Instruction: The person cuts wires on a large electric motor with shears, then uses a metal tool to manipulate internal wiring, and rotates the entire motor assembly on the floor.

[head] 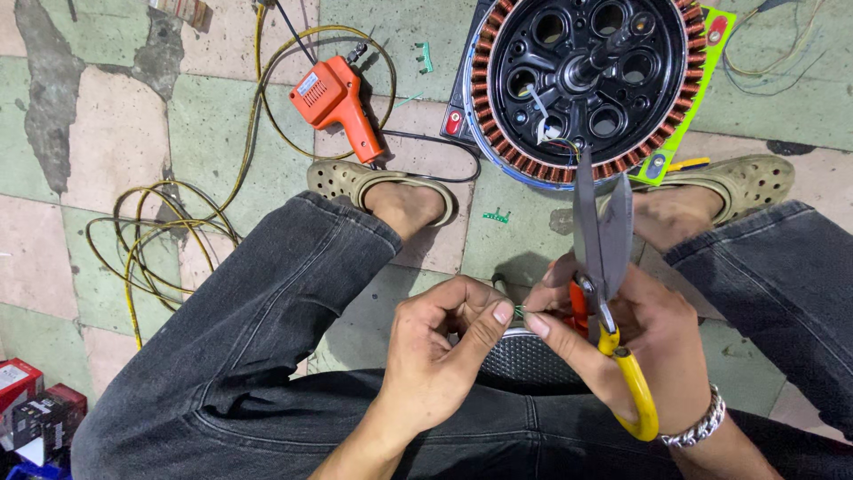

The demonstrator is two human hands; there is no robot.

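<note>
Seen from the head camera, looking straight down: a person sits low over a worn tiled floor (107, 133), knees apart in dark grey jeans, feet in tan perforated clogs.

Between the knees, the left hand (440, 356) has thumb and forefinger pressed together, pinching a tiny piece (520, 311) that looks like thin wire or a small part; it is too small to tell which. The right hand (640, 342), with a chain bracelet at the wrist, is closed around large scissors (604, 240) with yellow and orange handles. The blades point away from the person and stand almost closed. The right forefinger reaches across to touch the same tiny piece, so both hands meet on it, just above a dark mesh-patterned object (524, 360) resting at the lap.

Beyond the scissor tips, on the floor between the feet, lies a large round motor stator (582, 84): a black hub ringed with copper windings. A few loose wires hang from its centre, seemingly not yet joined to anything. The windings look complete, so by this view the work appears to be at the wire ends.

To the left lie an orange soldering gun (338, 102) and loops of yellow cable (160, 240).
</note>
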